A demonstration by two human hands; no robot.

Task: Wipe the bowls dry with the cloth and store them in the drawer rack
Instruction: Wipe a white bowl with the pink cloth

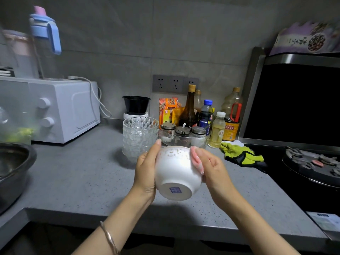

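Observation:
A white ceramic bowl is held above the grey counter, tilted so its base with a blue mark faces me. My left hand grips its left side, thumb up at the rim. My right hand presses a small pink cloth against the bowl's right wall. A stack of clear glass bowls stands on the counter just behind the white bowl. The drawer rack is out of view.
A white microwave sits at the back left and a metal basin at the left edge. Sauce bottles and a glass dish of jars stand behind. Green gloves lie by the black stove at right.

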